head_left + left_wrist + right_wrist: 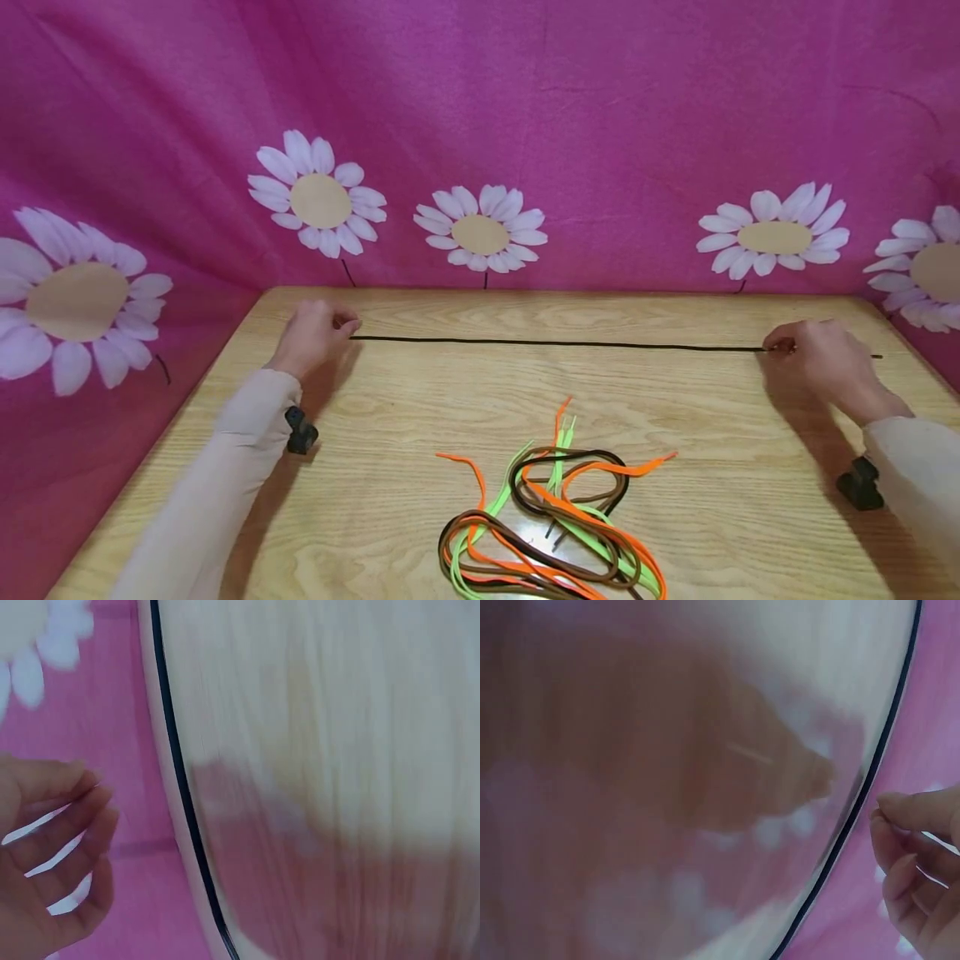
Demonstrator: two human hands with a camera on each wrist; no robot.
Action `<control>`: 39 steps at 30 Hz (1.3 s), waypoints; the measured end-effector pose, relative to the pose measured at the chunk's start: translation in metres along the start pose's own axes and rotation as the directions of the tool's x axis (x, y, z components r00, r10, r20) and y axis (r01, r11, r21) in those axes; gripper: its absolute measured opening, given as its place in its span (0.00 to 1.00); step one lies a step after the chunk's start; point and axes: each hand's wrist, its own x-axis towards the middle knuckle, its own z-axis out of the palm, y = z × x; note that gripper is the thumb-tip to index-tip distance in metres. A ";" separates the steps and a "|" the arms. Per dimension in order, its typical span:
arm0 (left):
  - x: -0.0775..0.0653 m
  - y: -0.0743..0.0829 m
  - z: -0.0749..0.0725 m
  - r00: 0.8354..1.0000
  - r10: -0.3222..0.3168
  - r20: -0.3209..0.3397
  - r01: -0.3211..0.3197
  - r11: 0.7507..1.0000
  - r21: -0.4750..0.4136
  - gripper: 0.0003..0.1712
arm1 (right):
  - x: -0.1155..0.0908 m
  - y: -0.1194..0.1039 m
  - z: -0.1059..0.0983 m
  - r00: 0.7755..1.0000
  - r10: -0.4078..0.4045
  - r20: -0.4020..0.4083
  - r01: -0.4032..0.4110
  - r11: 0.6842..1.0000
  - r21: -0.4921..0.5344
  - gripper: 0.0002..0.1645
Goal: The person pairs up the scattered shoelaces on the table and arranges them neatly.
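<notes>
A long black shoelace (555, 342) lies nearly straight across the back part of the table. My left hand (311, 333) hovers over its left end, fingers loosely bent. In the left wrist view that hand (64, 855) stands apart from the lace (184, 780), with nothing visible between thumb and fingers. Close to the other end is my right hand (821, 362), with a short piece of lace showing beyond it. From the right wrist, its thumb and fingertips (896, 806) come together beside the lace (847, 825), and the black line runs past them.
A loose pile of orange, green, brown and black shoelaces (543, 575) lies at the front middle of the wooden table (375, 517). Behind and at the sides hangs a magenta cloth (585, 125) with white daisies. Dark cameras sit on both wrists.
</notes>
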 end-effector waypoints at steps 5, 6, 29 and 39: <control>-0.017 0.043 0.016 0.992 0.091 0.082 -0.087 0.995 -0.044 0.06 | -0.006 -0.047 0.010 0.988 -0.150 -0.045 0.153 0.986 0.065 0.07; -0.021 0.054 0.019 0.990 0.104 0.097 -0.099 0.994 -0.055 0.06 | -0.008 -0.056 0.011 0.982 -0.177 -0.060 0.182 0.980 0.079 0.08; -0.098 0.180 0.069 0.890 0.215 0.402 -0.218 0.975 -0.038 0.20 | -0.032 -0.197 0.021 0.851 -0.443 0.281 0.272 0.831 0.485 0.05; -0.098 0.186 0.073 0.883 0.207 0.421 -0.228 0.974 -0.001 0.20 | -0.036 -0.203 0.022 0.842 -0.446 0.304 0.275 0.839 0.470 0.13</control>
